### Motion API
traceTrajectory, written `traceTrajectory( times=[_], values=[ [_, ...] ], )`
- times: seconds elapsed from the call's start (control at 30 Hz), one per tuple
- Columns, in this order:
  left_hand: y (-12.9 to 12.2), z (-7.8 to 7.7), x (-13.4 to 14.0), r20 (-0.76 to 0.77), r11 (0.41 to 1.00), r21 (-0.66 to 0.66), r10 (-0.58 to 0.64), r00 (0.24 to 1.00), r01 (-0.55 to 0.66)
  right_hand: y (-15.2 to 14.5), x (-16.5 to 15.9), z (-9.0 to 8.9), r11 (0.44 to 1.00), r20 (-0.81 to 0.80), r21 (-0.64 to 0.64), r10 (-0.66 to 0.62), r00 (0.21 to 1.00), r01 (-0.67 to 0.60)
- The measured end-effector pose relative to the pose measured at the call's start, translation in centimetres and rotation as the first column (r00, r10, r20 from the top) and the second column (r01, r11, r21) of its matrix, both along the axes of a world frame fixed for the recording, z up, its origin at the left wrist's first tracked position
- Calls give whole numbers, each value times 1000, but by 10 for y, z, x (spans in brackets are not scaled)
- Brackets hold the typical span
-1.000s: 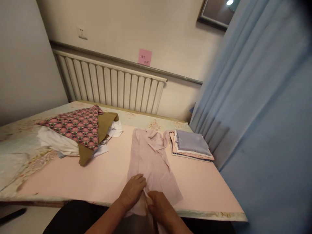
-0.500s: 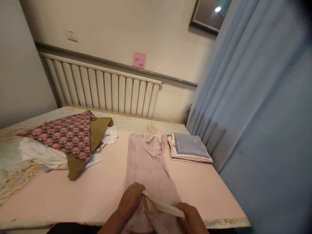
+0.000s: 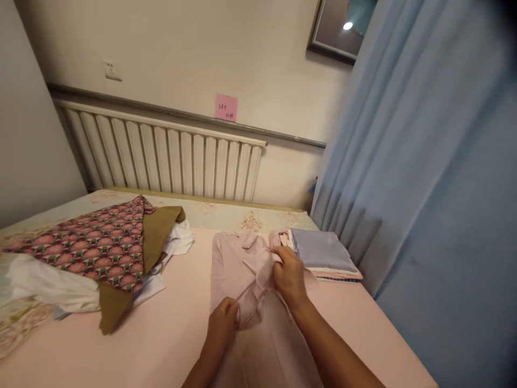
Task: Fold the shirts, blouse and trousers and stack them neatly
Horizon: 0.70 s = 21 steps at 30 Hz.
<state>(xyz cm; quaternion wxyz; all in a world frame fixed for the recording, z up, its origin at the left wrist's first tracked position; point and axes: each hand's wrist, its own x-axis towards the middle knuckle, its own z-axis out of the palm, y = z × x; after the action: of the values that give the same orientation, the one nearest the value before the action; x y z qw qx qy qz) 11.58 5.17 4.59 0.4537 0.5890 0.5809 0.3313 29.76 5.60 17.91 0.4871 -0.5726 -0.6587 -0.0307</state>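
Observation:
A pale pink collared shirt (image 3: 232,258) lies lengthwise in front of me, its collar end away from me and its lower part running to the bottom of the view. My left hand (image 3: 223,323) is closed on a gathered part of it, near the middle. Farther up, my right hand (image 3: 288,275) pinches another bit of the same fabric close to the collar. Between both hands the cloth is bunched and lifted; whether it is a sleeve I cannot tell.
Folded clothes (image 3: 323,249) are stacked at the right by the blue curtain (image 3: 388,161). At the left lies a loose heap with a patterned garment (image 3: 100,242), olive cloth and white cloth. A radiator (image 3: 173,156) stands behind the pink-covered bed (image 3: 153,334).
Both hands have moved from the shirt's near end up toward the collar, the right one farther. The hem they held is released, and they grip cloth higher up. The view has shifted slightly.

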Motion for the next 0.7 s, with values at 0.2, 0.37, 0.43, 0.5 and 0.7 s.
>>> traceTrajectory(
  times=[0.2,0.37,0.43,0.5,0.7],
  values=[
    [60,10,-2,-86,987,-95,122,989,-130,132,-29,-12,977,236,-164,174,956,-137],
    [62,4,-36,-230,986,-20,154,961,-163,93,-13,-93,975,251,-201,144,957,-94],
    [47,-3,-51,-307,989,41,149,940,-143,55,7,-127,972,248,-226,121,961,-64],
    [29,-11,-63,-407,991,85,132,904,-106,17,31,-154,957,241,-288,44,969,28],
    [-24,-24,-73,-413,998,-30,46,910,-64,-67,91,-176,801,210,-464,-315,925,378]
  ],
)
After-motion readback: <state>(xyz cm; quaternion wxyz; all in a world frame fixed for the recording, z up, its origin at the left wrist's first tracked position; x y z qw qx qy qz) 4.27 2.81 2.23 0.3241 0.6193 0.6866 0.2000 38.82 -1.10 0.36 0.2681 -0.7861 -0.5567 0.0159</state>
